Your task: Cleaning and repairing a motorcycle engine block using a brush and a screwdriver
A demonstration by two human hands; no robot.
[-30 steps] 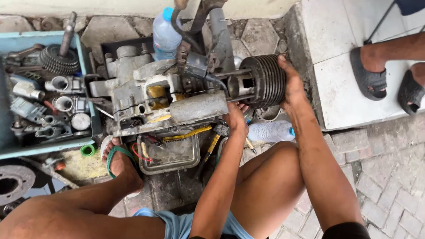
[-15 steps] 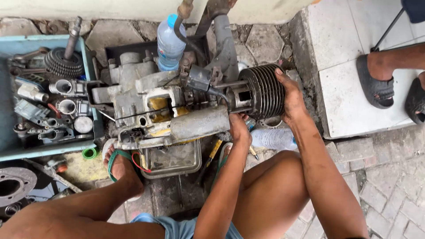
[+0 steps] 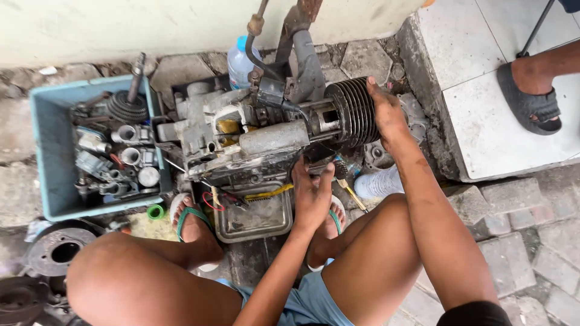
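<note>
Working the finned cylinder [image 3: 353,113] along its seat on the engine block [image 3: 241,145] is what I judge to be the step in hand — the cylinder sits at the right end of the block, on the paving between my knees, its square port facing up. My right hand [image 3: 386,115] lies over the far end of the fins, fingers spread and curled round the rim, palm pressing against it. My left hand [image 3: 311,196] is under the block's lower edge just left of the cylinder, fingers curled up against the casing; whether they pinch anything small I cannot tell.

By my reckoning the next move calls for a straight, even pull or push along the cylinder's axis, with the left hand steadying the block so it does not roll toward the metal tray [image 3: 254,217] beneath it.

Against the frame a second ago, the right hand has shifted from cupping the cylinder's near side to capping its outer end, and the left has dropped lower, below the casing. The view has also tilted, so the block now sits nearer the middle.

Around me: a blue crate [image 3: 45,151] of loose parts at the left, a plastic bottle [image 3: 238,60] behind the block, another person's sandalled foot [image 3: 531,99] on the tiled step.
</note>
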